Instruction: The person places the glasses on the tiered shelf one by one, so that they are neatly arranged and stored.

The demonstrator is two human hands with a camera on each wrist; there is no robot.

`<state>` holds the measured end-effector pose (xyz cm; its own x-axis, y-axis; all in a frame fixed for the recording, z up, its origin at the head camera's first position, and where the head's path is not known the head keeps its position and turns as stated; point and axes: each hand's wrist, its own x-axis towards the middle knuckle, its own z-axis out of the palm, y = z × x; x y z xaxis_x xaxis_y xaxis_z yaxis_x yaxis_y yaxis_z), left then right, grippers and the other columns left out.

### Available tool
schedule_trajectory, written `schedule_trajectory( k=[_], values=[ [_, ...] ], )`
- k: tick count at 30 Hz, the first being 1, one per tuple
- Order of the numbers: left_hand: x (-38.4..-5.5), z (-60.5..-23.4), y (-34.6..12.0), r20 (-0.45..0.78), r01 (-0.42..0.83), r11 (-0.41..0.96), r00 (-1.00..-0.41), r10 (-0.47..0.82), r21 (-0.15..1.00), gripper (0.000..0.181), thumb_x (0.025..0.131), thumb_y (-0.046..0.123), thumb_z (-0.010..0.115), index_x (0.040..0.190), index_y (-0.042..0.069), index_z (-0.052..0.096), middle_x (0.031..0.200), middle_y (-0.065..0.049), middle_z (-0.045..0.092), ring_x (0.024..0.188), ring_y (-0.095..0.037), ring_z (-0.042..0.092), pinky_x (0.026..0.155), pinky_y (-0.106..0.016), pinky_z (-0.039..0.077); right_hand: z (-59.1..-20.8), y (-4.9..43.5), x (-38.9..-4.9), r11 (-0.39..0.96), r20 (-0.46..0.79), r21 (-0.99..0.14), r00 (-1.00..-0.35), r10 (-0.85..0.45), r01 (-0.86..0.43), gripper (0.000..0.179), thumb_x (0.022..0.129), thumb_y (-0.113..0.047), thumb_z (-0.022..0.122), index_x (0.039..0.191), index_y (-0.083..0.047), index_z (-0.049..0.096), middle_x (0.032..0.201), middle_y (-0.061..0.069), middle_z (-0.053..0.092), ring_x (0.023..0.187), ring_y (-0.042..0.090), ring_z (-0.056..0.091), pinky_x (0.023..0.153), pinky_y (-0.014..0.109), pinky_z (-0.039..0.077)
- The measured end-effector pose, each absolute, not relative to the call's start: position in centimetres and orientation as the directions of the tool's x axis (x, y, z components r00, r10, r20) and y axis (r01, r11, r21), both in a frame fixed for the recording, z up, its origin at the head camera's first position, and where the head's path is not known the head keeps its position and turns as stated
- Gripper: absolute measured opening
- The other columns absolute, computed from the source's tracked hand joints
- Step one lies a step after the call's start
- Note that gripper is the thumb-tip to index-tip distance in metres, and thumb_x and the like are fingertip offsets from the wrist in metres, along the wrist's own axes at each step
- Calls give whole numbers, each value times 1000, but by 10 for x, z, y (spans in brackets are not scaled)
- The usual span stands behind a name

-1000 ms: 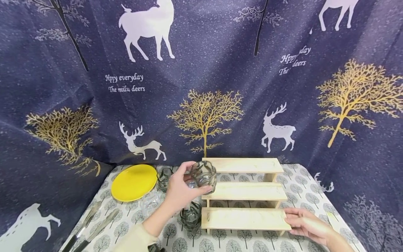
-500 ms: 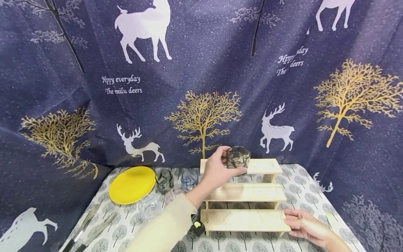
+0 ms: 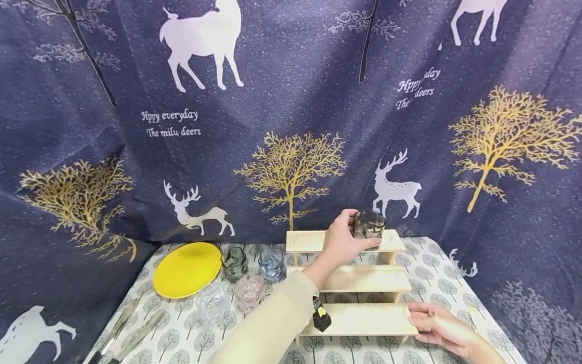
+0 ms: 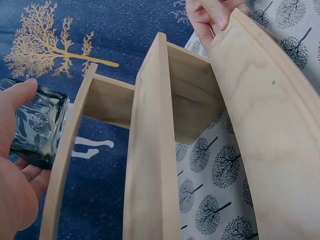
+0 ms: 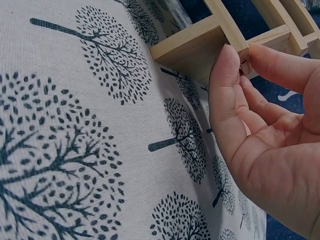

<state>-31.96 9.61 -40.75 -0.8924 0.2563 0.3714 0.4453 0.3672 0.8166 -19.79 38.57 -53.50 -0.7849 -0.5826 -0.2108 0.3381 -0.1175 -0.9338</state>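
Note:
My left hand (image 3: 342, 238) grips a dark smoky glass cup (image 3: 369, 225) by its sides, at the right part of the top step of a three-step wooden shelf (image 3: 354, 319). In the left wrist view the glass (image 4: 37, 120) sits right at the top board's edge, thumb above and fingers below it. My right hand (image 3: 438, 326) pinches the right end of the lowest board; in the right wrist view thumb and fingertips (image 5: 227, 62) close on that board's corner. My left forearm hides part of the shelf's left side.
Left of the shelf stand a dark glass (image 3: 234, 264), a blue glass (image 3: 272, 264), a pink glass (image 3: 249, 292) and a clear glass (image 3: 213, 302). A yellow plate (image 3: 187, 270) lies behind them. Metal utensils with black handles (image 3: 109, 349) lie front left. A patterned curtain hangs behind.
My left hand has carried the smoky glass from the shelf's left side up and right to the right part of the top step. The right hand stays on the lowest board.

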Motion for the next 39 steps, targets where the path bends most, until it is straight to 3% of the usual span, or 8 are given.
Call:
schedule_trajectory(
  k=[7, 11, 15, 19, 31, 39],
  values=[
    [-323, -408, 102, 319, 408, 363, -905, 281, 838, 81, 76, 48, 92, 143, 23, 54, 121, 12, 63, 103, -4, 62, 88, -28, 54, -534, 387, -198, -116, -224, -927, -775, -590, 356, 37, 108, -1, 44, 145, 2, 52, 121, 13, 68, 102, 17, 69, 86, 27, 59],
    [-323, -402, 101, 293, 410, 390, -899, 325, 825, 88, 79, 49, 90, 152, 23, 48, 132, 8, 63, 116, -9, 61, 98, -33, 52, -534, 388, -199, -111, -223, -930, -780, -584, 349, 38, 108, -1, 44, 146, 4, 49, 121, 13, 68, 102, 17, 70, 86, 28, 59],
    [-324, -395, 98, 277, 429, 427, -885, 374, 796, 95, 81, 54, 86, 159, 27, 40, 147, 5, 56, 130, -14, 55, 107, -39, 48, -534, 388, -199, -109, -220, -933, -783, -582, 344, 39, 109, -2, 44, 147, 6, 47, 121, 12, 68, 103, 17, 70, 87, 28, 59],
    [-321, -391, 88, 305, 471, 418, -862, 404, 777, 97, 82, 56, 85, 161, 30, 36, 152, 5, 51, 135, -15, 52, 108, -44, 48, -535, 387, -197, -116, -216, -932, -784, -582, 343, 40, 109, -3, 43, 148, 8, 45, 121, 12, 68, 103, 18, 70, 87, 29, 59],
    [-290, -383, 14, 428, 547, 339, -826, 366, 766, 83, 85, 45, 86, 155, 33, 44, 146, 12, 54, 134, -12, 50, 109, -46, 46, -540, 388, -195, -139, -200, -931, -788, -582, 338, 40, 109, -2, 42, 148, 7, 46, 123, 11, 68, 105, 17, 69, 88, 29, 59],
    [-262, -416, -54, 474, 551, 336, -832, 289, 763, 72, 87, 42, 85, 150, 33, 51, 146, 9, 57, 132, -16, 53, 107, -48, 49, -539, 386, -197, -156, -162, -937, -782, -602, 314, 37, 109, 0, 40, 143, 2, 53, 123, 10, 68, 106, 18, 69, 90, 31, 59]
  ],
)
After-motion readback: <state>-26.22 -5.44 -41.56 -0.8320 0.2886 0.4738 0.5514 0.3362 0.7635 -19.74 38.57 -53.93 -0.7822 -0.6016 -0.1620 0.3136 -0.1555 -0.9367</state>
